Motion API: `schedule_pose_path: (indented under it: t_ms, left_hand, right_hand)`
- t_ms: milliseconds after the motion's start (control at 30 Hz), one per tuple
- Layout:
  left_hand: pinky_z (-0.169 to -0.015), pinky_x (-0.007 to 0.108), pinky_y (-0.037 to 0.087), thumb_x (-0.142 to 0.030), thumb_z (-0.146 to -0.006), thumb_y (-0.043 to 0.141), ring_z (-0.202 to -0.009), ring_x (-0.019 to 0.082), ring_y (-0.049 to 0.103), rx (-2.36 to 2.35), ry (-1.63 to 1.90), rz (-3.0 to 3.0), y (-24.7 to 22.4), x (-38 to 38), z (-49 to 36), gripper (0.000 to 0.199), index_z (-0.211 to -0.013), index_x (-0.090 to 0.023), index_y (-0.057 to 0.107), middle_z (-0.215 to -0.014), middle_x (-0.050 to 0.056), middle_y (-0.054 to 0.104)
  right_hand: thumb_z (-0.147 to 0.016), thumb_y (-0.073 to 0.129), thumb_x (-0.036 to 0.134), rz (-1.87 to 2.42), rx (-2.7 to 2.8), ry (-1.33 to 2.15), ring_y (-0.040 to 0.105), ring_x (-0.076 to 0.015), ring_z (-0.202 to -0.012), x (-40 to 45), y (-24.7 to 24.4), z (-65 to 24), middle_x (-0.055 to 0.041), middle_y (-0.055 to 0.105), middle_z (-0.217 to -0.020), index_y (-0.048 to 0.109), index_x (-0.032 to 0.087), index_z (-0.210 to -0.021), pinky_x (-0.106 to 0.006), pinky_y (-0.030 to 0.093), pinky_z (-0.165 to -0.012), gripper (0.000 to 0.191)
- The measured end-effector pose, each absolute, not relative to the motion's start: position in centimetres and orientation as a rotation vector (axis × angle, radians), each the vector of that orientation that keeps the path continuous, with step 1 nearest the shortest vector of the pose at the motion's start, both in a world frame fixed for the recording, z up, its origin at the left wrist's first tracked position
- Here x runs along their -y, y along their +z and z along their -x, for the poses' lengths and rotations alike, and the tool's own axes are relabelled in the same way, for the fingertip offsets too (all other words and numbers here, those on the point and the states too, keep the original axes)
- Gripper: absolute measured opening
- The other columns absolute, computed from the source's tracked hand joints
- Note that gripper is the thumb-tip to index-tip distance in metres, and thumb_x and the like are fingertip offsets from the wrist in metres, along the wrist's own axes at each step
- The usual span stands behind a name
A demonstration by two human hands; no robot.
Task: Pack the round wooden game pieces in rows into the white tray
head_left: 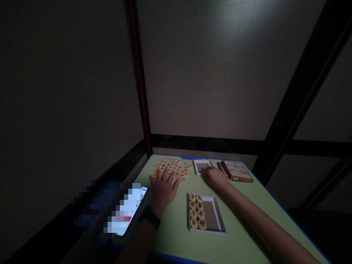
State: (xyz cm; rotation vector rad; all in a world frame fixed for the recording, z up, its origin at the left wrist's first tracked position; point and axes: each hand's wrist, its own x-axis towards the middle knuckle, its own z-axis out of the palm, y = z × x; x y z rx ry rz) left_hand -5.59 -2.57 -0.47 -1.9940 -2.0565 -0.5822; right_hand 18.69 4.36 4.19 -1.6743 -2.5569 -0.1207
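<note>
My left hand point(164, 189) lies with its fingers spread on the near side of a pile of round red- and black-marked game pieces point(172, 168) at the table's back left. My right hand point(216, 177) reaches to the near right part of a small white-edged tray point(196, 167); its fingers are curled, and what they hold, if anything, is hidden. Nearer to me, a second white-edged tray point(221, 220) holds two columns of black-marked pieces point(193, 213) along its left side, with its brown bottom bare on the right.
Orange-edged boxes point(238, 171) with a printed lid lie at the back right of the green table point(170, 234). A lit screen point(129, 211), partly pixelated, is at the left edge. Walls stand behind and to the left.
</note>
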Motion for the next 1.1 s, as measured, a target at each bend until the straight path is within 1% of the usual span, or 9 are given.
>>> schedule_pose_path:
  t_ms: [100,167,300,433,567,767,967,1033,1100]
  left_hand:
    - [-0.106,0.079,0.023,-0.053,-0.097,0.041,-0.140,0.047,0.034,2.114,-0.567,2.003,-0.4,2.5,5.6,0.050,-0.140,-0.034,0.056,-0.154,0.010,0.046]
    - [-0.104,0.079,0.025,-0.052,-0.097,0.041,-0.139,0.046,0.036,2.124,-0.560,2.009,-0.5,2.4,5.6,0.049,-0.140,-0.035,0.056,-0.154,0.009,0.046]
    - [-0.105,0.077,0.026,-0.050,-0.097,0.042,-0.139,0.044,0.037,2.091,-0.569,2.026,-0.5,2.2,5.7,0.047,-0.139,-0.035,0.057,-0.153,0.009,0.047]
    - [-0.105,0.076,0.028,-0.048,-0.097,0.044,-0.138,0.044,0.040,2.088,-0.550,2.029,-0.2,2.1,5.8,0.045,-0.137,-0.034,0.059,-0.149,0.010,0.052]
    - [-0.105,0.075,0.029,-0.048,-0.097,0.045,-0.137,0.044,0.041,2.092,-0.517,2.026,0.1,1.9,5.9,0.045,-0.136,-0.033,0.060,-0.148,0.011,0.053]
    - [-0.105,0.075,0.028,-0.048,-0.098,0.043,-0.138,0.044,0.040,2.112,-0.508,2.050,0.2,1.6,6.0,0.045,-0.139,-0.035,0.057,-0.150,0.010,0.051]
    - [-0.107,0.077,0.025,-0.045,-0.099,0.041,-0.141,0.043,0.037,2.145,-0.520,2.049,0.2,1.3,6.1,0.045,-0.139,-0.033,0.057,-0.152,0.009,0.048]
    - [-0.109,0.077,0.023,-0.043,-0.100,0.040,-0.142,0.041,0.036,2.104,-0.541,2.045,0.2,1.3,6.1,0.044,-0.138,-0.031,0.058,-0.151,0.009,0.050]
    - [-0.113,0.072,0.023,-0.041,-0.100,0.039,-0.143,0.037,0.038,2.025,-0.573,2.063,0.1,1.3,6.0,0.043,-0.135,-0.028,0.060,-0.149,0.010,0.052]
  right_hand:
    - [-0.096,0.043,0.021,1.619,2.590,-0.079,0.068,-0.0264,-0.099,-5.6,4.6,-18.0,-0.0169,0.072,-0.109,0.073,0.016,-0.114,-0.033,0.048,-0.086,0.035]
    - [-0.096,0.044,0.020,1.569,2.610,-0.063,0.068,-0.0251,-0.101,-6.2,4.6,-17.7,-0.0160,0.072,-0.109,0.074,0.015,-0.110,-0.031,0.047,-0.088,0.033]
    - [-0.094,0.048,0.018,1.399,2.668,0.007,0.065,-0.0221,-0.107,-6.9,4.1,-17.6,-0.0133,0.072,-0.112,0.074,0.016,-0.111,-0.027,0.044,-0.094,0.031]
    - [-0.092,0.049,0.015,1.254,2.707,0.088,0.064,-0.0222,-0.108,-6.7,4.1,-18.0,-0.0128,0.072,-0.113,0.074,0.016,-0.113,-0.028,0.044,-0.096,0.033]
    - [-0.094,0.050,0.020,1.322,2.684,0.054,0.067,-0.0238,-0.103,-5.3,4.8,-18.4,-0.0142,0.072,-0.111,0.075,0.016,-0.112,-0.029,0.046,-0.091,0.031]
    - [-0.094,0.047,0.020,1.587,2.626,-0.120,0.070,-0.0287,-0.094,-1.9,5.3,-18.8,-0.0152,0.073,-0.105,0.075,0.019,-0.111,-0.033,0.048,-0.075,0.033]
    - [-0.087,0.051,0.011,1.345,2.741,0.093,0.069,-0.0232,-0.096,-0.2,5.3,-18.9,-0.0088,0.076,-0.105,0.078,0.023,-0.101,-0.028,0.045,-0.078,0.032]
    - [-0.087,0.053,0.014,1.273,2.787,0.151,0.069,-0.0220,-0.091,-0.5,5.6,-18.6,-0.0075,0.077,-0.098,0.078,0.023,-0.095,-0.027,0.044,-0.076,0.028]
    - [-0.090,0.054,0.019,1.230,2.805,0.171,0.069,-0.0215,-0.085,-1.2,6.1,-18.1,-0.0073,0.077,-0.091,0.078,0.022,-0.091,-0.027,0.043,-0.073,0.024]
